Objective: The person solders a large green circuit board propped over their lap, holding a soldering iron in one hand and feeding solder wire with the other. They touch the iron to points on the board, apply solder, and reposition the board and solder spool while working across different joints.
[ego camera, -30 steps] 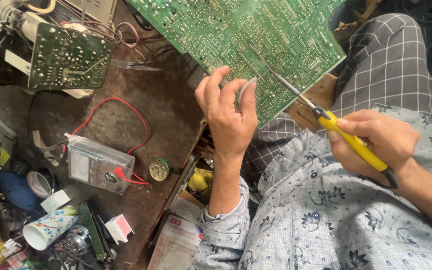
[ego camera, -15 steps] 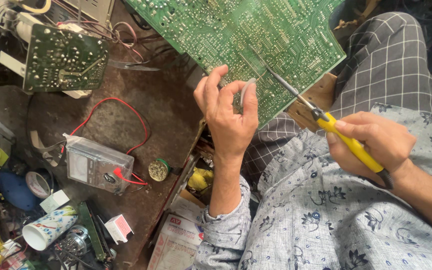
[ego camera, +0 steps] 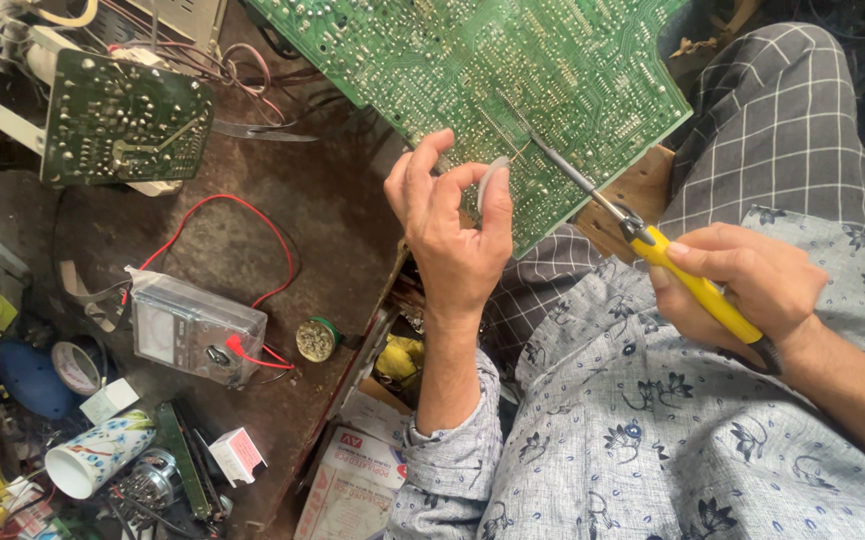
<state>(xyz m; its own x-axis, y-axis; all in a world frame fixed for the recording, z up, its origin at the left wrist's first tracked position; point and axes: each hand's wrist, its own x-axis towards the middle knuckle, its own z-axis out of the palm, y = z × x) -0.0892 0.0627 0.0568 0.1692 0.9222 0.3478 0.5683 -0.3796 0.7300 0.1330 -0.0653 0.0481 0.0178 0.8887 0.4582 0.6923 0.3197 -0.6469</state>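
the large green circuit board point(ego camera: 512, 90) leans from the bench point(ego camera: 332, 220) onto the lap. right hand point(ego camera: 742, 290) grips a yellow soldering iron point(ego camera: 697, 290), tip on it; left hand point(ego camera: 447, 225) pinches solder wire point(ego camera: 492, 180) alongside. a slip could bridge neighbouring joints.

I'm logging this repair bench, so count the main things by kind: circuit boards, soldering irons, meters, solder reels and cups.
Circuit boards: 2, the large green board and the small green board
Soldering irons: 1, the yellow-handled iron in the right hand
Meters: 1, the multimeter with red lead
Solder reels: 1, the small reel
Cups: 1, the flowered cup
Total: 6
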